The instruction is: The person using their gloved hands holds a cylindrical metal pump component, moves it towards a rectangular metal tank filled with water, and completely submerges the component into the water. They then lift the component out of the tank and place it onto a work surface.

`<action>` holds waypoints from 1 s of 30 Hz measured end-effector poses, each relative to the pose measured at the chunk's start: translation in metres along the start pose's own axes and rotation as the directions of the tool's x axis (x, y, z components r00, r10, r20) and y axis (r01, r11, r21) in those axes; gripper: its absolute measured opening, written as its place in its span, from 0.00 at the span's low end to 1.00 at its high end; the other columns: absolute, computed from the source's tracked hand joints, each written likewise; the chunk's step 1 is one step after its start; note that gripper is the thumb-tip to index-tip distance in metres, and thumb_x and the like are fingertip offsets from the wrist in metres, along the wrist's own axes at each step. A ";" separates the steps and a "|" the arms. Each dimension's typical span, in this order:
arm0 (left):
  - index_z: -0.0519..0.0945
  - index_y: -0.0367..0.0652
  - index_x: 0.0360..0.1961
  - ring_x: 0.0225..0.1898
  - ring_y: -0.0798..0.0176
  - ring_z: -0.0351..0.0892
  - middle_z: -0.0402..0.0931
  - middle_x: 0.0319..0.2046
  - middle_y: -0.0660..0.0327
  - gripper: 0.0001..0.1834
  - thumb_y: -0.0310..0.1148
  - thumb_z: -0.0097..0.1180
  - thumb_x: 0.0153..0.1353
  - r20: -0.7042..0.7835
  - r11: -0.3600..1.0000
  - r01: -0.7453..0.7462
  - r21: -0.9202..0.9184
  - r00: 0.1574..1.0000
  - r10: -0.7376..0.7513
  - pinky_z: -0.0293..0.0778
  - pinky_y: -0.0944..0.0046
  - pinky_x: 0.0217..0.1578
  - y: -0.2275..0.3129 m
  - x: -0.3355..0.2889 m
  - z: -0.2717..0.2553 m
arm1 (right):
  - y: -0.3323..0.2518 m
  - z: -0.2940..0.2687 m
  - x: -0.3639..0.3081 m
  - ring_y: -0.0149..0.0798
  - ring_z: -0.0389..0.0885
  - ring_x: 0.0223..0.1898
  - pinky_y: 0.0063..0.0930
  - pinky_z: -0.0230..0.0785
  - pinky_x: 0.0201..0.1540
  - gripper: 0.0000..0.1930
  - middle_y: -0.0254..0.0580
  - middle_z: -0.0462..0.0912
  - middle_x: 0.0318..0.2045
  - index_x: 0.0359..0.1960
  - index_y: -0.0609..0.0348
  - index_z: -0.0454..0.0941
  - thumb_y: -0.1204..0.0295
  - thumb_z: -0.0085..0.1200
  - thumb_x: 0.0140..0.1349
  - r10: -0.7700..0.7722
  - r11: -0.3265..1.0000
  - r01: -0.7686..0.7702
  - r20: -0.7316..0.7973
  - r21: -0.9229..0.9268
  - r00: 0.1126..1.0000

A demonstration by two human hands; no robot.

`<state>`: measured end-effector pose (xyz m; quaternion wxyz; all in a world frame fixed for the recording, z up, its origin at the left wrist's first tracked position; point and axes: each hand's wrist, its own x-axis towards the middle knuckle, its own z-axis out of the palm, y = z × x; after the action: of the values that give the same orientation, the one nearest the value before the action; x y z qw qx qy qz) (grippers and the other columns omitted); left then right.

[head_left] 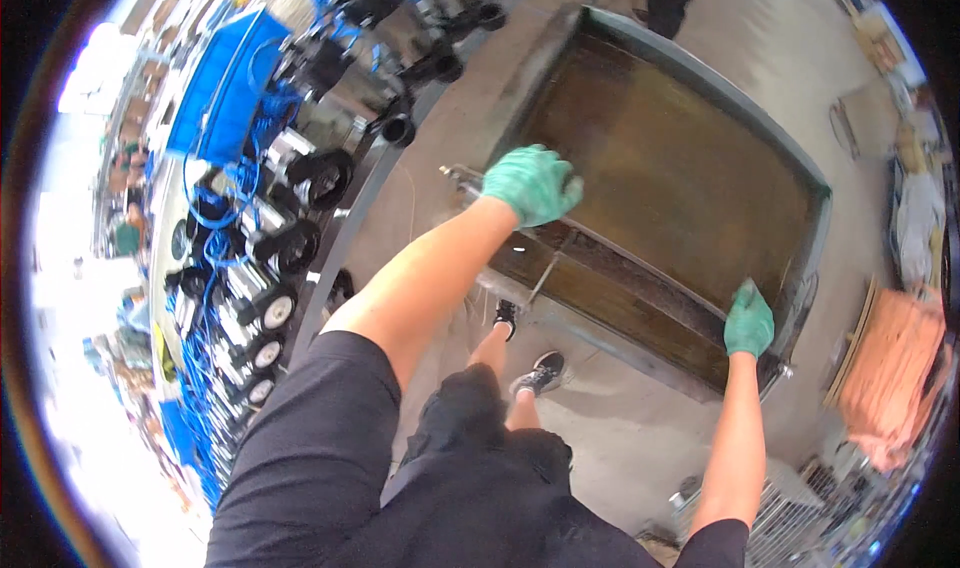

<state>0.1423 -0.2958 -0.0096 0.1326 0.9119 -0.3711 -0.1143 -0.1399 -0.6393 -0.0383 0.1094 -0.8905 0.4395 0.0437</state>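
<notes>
Plainly, nearest are the wearer's black top (500, 508) and dark sports shoes (541, 373); just beyond, the left hand (533, 186), in a green glove, sits over the left end of a long dark crossbar (645, 276), its fingers bunched and bent, the thumb a little off from them; whether they close right round the bar I cannot tell; the right hand (750, 320), gloved alike, is at the crossbar's other end, fingers drawn in narrow and slightly blurred, their hold likewise uncertain. The crossbar lies across the near part of a wide, grey-rimmed tank (822, 203) of murky brown liquid (640, 148), a thin rod (543, 278) slanting from it toward the near rim; the step in hand looks like two-handed handling of this bar; the next move would, I judge, call for both ends held firmly and kept even, lest it skew against the sides. Farther off, to the left, small-wheeled metal machines (252, 280) stand in a row, a blue bin (220, 88) near them; to the right lies an orange-wrapped stack (885, 378).
</notes>
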 end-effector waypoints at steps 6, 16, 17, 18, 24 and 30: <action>0.88 0.42 0.24 0.36 0.42 0.85 0.85 0.28 0.48 0.23 0.49 0.50 0.60 0.018 0.992 0.028 -0.124 1.000 -0.026 0.81 0.46 0.43 -0.003 -0.010 -0.006 | 0.019 0.003 0.007 0.59 0.84 0.49 0.47 0.71 0.55 0.35 0.56 0.88 0.46 0.50 0.62 0.86 0.43 0.34 0.78 -0.045 0.998 0.038 0.143 0.053 0.989; 0.91 0.48 0.31 0.42 0.50 0.84 0.88 0.36 0.56 0.15 0.46 0.59 0.58 -0.059 0.901 -0.186 -0.392 0.982 0.177 0.76 0.52 0.44 -0.014 -0.002 0.016 | 0.160 0.001 0.070 0.42 0.78 0.54 0.38 0.71 0.60 0.29 0.38 0.81 0.58 0.64 0.58 0.77 0.46 0.45 0.78 0.108 0.752 -0.431 0.551 0.499 0.828; 0.91 0.47 0.31 0.42 0.50 0.84 0.88 0.36 0.56 0.15 0.45 0.60 0.58 -0.054 0.905 -0.187 -0.382 0.982 0.180 0.76 0.52 0.44 -0.018 0.000 0.026 | 0.136 0.011 0.072 0.42 0.78 0.55 0.37 0.70 0.62 0.30 0.38 0.80 0.59 0.65 0.58 0.76 0.46 0.46 0.77 0.117 0.742 -0.436 0.543 0.509 0.832; 0.91 0.46 0.31 0.42 0.49 0.84 0.88 0.36 0.55 0.16 0.46 0.60 0.59 -0.060 0.924 -0.159 -0.348 0.987 0.147 0.75 0.52 0.44 -0.022 -0.001 0.035 | 0.104 0.026 0.065 0.42 0.78 0.56 0.37 0.70 0.63 0.31 0.39 0.80 0.60 0.66 0.58 0.75 0.45 0.46 0.77 0.119 0.732 -0.441 0.540 0.519 0.833; 0.91 0.45 0.33 0.39 0.50 0.83 0.87 0.37 0.53 0.18 0.47 0.60 0.60 -0.188 0.943 -0.199 -0.265 0.970 0.151 0.73 0.52 0.40 -0.023 -0.001 0.033 | 0.112 0.010 0.061 0.41 0.71 0.65 0.36 0.63 0.70 0.34 0.39 0.75 0.67 0.71 0.55 0.71 0.45 0.53 0.73 0.175 0.711 -0.462 0.502 0.530 0.847; 0.90 0.45 0.29 0.40 0.50 0.83 0.87 0.35 0.54 0.16 0.46 0.59 0.60 -0.063 0.919 -0.170 -0.354 0.985 0.158 0.73 0.52 0.41 -0.033 -0.004 0.021 | 0.112 0.023 0.050 0.37 0.74 0.53 0.34 0.66 0.61 0.28 0.35 0.81 0.55 0.59 0.60 0.80 0.46 0.51 0.75 0.127 0.782 -0.349 0.417 0.517 0.900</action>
<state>0.1542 -0.2738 -0.0392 0.3119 0.8399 -0.4168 -0.1534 -0.1976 -0.7384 -0.0870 0.4470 -0.7269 0.5146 0.0835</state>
